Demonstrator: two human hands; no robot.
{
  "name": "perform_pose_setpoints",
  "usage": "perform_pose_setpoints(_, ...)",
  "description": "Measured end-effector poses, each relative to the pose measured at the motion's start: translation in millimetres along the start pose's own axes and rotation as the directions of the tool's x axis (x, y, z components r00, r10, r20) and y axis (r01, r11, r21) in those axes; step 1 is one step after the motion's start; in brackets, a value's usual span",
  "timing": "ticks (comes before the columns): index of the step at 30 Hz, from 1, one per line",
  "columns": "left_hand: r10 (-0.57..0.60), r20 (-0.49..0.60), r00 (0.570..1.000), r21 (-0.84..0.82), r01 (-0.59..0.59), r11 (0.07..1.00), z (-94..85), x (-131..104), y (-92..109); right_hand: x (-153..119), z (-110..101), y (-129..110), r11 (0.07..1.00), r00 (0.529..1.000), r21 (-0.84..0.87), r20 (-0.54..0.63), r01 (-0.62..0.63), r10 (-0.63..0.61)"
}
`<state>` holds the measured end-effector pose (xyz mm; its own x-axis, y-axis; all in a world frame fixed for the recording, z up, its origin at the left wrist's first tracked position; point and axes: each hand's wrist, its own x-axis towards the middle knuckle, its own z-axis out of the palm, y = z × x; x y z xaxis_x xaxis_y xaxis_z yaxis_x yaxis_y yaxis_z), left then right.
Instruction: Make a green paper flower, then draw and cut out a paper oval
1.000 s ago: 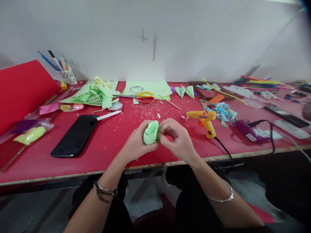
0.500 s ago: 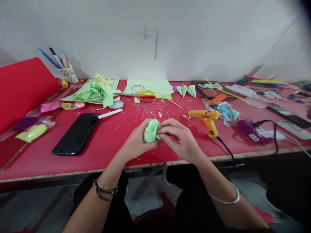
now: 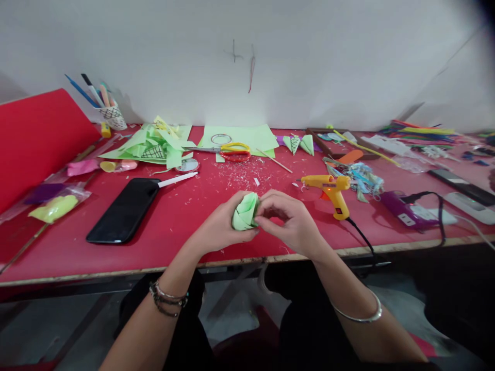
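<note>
And here the left hand [image 3: 221, 222] curls its fingers round the folded green paper [image 3: 245, 213], seemingly bracing it while the right hand [image 3: 294, 222] pinches its right edge. Right of those fingers, the glue gun [image 3: 335, 197] sits handle nearest, presumably for easy reach.

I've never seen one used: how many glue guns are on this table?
1. The yellow glue gun lies on the red table, to the right of the right hand, its black cord running over the front edge. Another could be hidden, but none shows.
</note>
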<state>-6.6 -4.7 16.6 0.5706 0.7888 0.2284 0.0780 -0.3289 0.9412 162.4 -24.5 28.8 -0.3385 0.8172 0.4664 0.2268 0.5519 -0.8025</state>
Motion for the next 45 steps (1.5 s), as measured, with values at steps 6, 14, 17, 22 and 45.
perform_pose_setpoints(6, 0.000, -0.008, 1.000, -0.027, 0.000, 1.000, 0.8, 1, 3, -1, 1, 0, 0.999, 1.000, -0.045, -0.008, 0.019, -0.019)
perform_pose_setpoints(14, -0.027, -0.010, 1.000, -0.012, 0.026, 1.000, -1.6, 1, -1, -1, 4, -3, 0.994, 1.000, -0.111, -0.005, 0.006, -0.007)
perform_pose_setpoints(17, -0.002, -0.053, 0.999, 0.052, 0.005, 0.999, -3.2, 1, -3, -1, 5, -2, 0.989, 1.000, -0.147, 0.005, 0.012, -0.011)
perform_pose_setpoints(22, 0.064, -0.070, 0.995, 0.137, -0.054, 0.989, -1.8, 1, -5, -2, 10, 1, 0.995, 0.997, -0.099, -0.074, -0.026, 0.019)
perform_pose_setpoints(45, -0.080, 0.174, 0.982, -0.370, 0.140, 0.919, -0.9, -5, 0, 0, -2, -5, 0.987, 0.994, 0.122, 0.061, -0.100, 0.093)
